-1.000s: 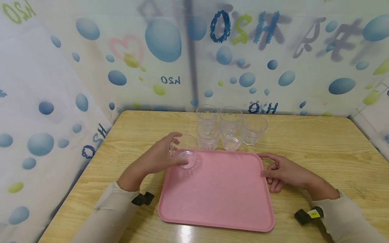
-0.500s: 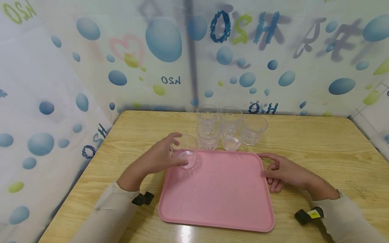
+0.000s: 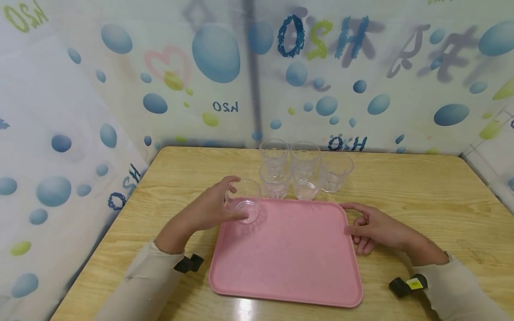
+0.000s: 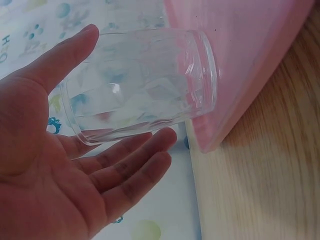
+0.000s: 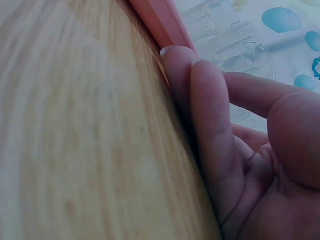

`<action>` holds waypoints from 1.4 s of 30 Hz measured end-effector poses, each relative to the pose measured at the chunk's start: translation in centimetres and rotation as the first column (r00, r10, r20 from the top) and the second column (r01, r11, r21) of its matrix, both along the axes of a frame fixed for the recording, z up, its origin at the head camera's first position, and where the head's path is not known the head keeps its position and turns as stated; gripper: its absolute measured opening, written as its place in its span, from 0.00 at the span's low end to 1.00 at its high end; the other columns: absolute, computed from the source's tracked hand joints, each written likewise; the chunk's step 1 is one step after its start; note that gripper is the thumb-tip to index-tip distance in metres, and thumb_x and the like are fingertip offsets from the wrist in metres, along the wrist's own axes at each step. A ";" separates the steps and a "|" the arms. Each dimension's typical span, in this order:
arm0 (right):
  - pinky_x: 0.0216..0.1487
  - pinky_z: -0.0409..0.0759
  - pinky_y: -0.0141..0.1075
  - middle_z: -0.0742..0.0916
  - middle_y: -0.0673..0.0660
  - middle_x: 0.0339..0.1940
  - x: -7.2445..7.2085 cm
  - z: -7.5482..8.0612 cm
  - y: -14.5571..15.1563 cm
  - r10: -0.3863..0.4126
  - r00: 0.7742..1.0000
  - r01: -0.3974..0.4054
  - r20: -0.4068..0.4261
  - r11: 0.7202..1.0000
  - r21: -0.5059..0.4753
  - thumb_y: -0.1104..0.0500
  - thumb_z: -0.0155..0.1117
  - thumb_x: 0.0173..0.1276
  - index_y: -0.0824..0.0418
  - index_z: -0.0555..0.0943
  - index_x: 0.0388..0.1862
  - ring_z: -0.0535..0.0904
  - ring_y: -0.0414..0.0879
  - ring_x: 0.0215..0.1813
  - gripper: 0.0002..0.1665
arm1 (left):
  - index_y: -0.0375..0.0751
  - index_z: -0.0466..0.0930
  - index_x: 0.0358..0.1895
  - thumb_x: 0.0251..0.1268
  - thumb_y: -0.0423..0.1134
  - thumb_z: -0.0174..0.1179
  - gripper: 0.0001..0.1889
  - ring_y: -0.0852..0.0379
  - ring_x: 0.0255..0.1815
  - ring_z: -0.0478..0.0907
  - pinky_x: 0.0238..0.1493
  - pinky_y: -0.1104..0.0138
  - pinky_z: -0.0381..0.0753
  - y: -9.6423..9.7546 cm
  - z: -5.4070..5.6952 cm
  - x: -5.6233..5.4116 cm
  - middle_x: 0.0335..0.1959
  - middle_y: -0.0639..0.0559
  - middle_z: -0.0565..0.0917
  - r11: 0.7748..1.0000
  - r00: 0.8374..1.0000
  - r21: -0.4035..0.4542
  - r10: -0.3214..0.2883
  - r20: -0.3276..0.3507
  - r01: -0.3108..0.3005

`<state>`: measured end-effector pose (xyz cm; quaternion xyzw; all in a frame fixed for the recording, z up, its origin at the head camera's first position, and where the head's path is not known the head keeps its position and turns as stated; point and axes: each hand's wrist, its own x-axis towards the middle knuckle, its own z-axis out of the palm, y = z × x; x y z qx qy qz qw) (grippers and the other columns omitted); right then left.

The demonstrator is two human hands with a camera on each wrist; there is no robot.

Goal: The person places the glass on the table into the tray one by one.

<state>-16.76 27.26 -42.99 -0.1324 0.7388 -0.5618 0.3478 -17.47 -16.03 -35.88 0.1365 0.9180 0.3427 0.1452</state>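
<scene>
A clear plastic cup [image 3: 247, 205] stands upright at the far left corner of the pink tray [image 3: 289, 258]. My left hand [image 3: 210, 203] holds this cup from the left, thumb at its near side and index finger behind it. The left wrist view shows the cup [image 4: 140, 85] between thumb and fingers, its base on the tray [image 4: 240, 65]. At the tray's far right corner, my right hand [image 3: 371, 227] holds the edge, with index finger and thumb on the rim and the other fingers curled beside it, low over the table.
Several more clear cups [image 3: 306, 183] stand grouped just behind the tray's far edge. They rest on a wooden table [image 3: 421, 191], which ends at a wall covering [image 3: 192, 120] printed with blue bubbles. Dark wrist cameras [image 3: 188, 263] are strapped on both sleeves.
</scene>
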 end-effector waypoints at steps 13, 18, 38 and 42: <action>0.31 0.88 0.52 0.82 0.57 0.27 0.0 -0.1 0.0 -0.006 1.000 0.006 -0.008 1.000 0.004 0.58 0.61 0.74 0.61 0.45 0.81 0.87 0.50 0.25 0.47 | 0.49 0.50 0.80 0.53 0.62 0.72 0.55 0.40 0.73 0.68 0.65 0.45 0.76 0.3 0.4 0.6 0.74 0.39 0.67 1.000 0.996 -0.023 -0.021 -0.086 0.019; 0.31 0.88 0.52 0.82 0.56 0.27 0.0 -0.2 0.0 -0.001 1.000 0.001 0.000 1.000 -0.006 0.58 0.61 0.74 0.60 0.45 0.82 0.87 0.49 0.25 0.47 | 0.53 0.52 0.80 0.54 0.70 0.66 0.54 0.40 0.75 0.65 0.69 0.40 0.70 0.9 0.5 1.1 0.75 0.43 0.66 0.993 0.987 -0.109 0.028 -0.157 -0.046; 0.30 0.88 0.50 0.82 0.55 0.26 0.2 0.0 -0.2 -0.024 1.000 0.024 0.001 1.000 0.006 0.58 0.62 0.74 0.60 0.46 0.81 0.87 0.49 0.24 0.47 | 0.53 0.58 0.78 0.60 0.71 0.59 0.46 0.39 0.72 0.67 0.71 0.38 0.63 5.4 1.6 -1.5 0.73 0.44 0.70 0.946 0.958 -0.314 -0.011 -0.287 -0.083; 0.30 0.88 0.50 0.82 0.56 0.26 0.2 0.0 -0.2 -0.023 1.000 0.023 0.005 1.000 0.003 0.58 0.62 0.74 0.60 0.46 0.81 0.87 0.49 0.24 0.48 | 0.52 0.60 0.77 0.60 0.71 0.59 0.46 0.40 0.71 0.69 0.69 0.39 0.65 6.4 1.4 -2.2 0.71 0.45 0.72 0.939 0.953 -0.332 -0.022 -0.303 -0.084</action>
